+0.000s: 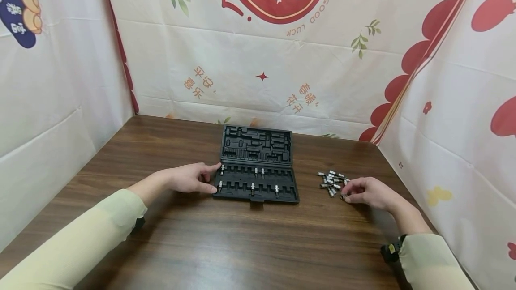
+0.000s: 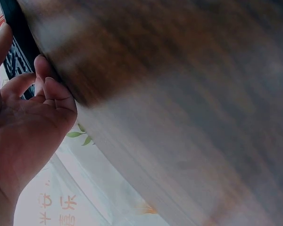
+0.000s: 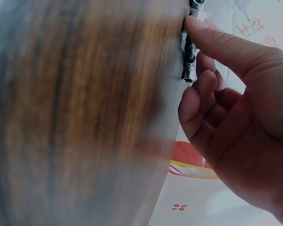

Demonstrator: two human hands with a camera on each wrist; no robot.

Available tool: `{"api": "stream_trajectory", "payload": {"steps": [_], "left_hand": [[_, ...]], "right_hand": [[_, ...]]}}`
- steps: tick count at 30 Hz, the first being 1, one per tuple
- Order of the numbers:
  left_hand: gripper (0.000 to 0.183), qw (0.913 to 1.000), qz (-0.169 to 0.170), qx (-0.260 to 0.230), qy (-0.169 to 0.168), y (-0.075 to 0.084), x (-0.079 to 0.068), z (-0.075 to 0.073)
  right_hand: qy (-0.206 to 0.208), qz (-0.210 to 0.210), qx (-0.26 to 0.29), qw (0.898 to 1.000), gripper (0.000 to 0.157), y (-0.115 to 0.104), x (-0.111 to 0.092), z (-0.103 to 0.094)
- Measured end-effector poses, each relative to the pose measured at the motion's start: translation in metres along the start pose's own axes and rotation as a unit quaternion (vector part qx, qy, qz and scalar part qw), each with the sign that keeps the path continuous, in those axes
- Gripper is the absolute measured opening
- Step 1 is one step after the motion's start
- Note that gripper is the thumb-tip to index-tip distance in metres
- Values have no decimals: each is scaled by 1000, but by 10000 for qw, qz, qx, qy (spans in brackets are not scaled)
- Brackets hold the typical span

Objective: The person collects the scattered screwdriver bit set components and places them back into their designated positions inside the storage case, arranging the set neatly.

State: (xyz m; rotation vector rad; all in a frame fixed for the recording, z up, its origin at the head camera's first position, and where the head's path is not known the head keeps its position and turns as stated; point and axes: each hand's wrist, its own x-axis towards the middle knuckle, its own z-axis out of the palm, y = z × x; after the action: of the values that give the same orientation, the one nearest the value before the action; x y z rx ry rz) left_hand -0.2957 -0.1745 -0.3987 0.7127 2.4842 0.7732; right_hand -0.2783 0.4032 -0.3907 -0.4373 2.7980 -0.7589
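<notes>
A black plastic socket case (image 1: 256,163) lies opened out on the table, with several silver bit sockets (image 1: 252,188) standing in its lower tray. My left hand (image 1: 193,178) touches the tray's left edge, index finger and thumb stretched out along it and the other fingers bent in. To the right of the case is a loose pile of bit sockets (image 1: 329,182). At the pile's near right side, my right hand (image 1: 371,193) pinches a bit socket (image 1: 343,197) between thumb and fingers. In the right wrist view, the thumb partly covers the socket (image 3: 197,4).
The brown wooden table (image 1: 242,236) runs back to a printed cloth (image 1: 258,57) hanging behind it. More cloth hangs along the left and right sides. The case lid (image 1: 258,144) lies back, towards the rear cloth.
</notes>
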Motion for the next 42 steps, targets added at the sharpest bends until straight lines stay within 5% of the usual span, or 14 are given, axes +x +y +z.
{"api": "stream_trajectory", "payload": {"steps": [8,27,42], "left_hand": [[89,9999,88,59,1,0,3,-2],[89,10000,47,47,-7,0,2,-2],[90,9998,78,178,-4,0,1,-2]], "right_hand": [[211,240,386,9987,20,-8,1,-1],[398,-177,1774,9832,36,-32,20,9],[537,-95,1802,9821,46,-54,37,20]]}}
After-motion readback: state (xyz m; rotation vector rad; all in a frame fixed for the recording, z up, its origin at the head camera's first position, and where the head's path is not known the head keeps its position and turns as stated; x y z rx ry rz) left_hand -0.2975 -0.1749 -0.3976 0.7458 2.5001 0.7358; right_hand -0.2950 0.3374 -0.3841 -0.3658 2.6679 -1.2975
